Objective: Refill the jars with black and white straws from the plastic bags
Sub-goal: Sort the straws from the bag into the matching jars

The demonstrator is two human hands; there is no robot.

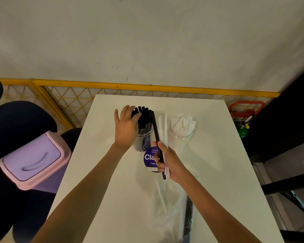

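Resting loosely spread against the black straws point(144, 118), the left hand point(125, 127) reaches out; the right hand point(170, 160) grips loose straws point(155, 127).

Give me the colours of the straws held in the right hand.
One black straw and a few white straws in the right hand; head view.

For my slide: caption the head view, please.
Left hand touches the jar's black straws; right hand grips a black straw and white straws.
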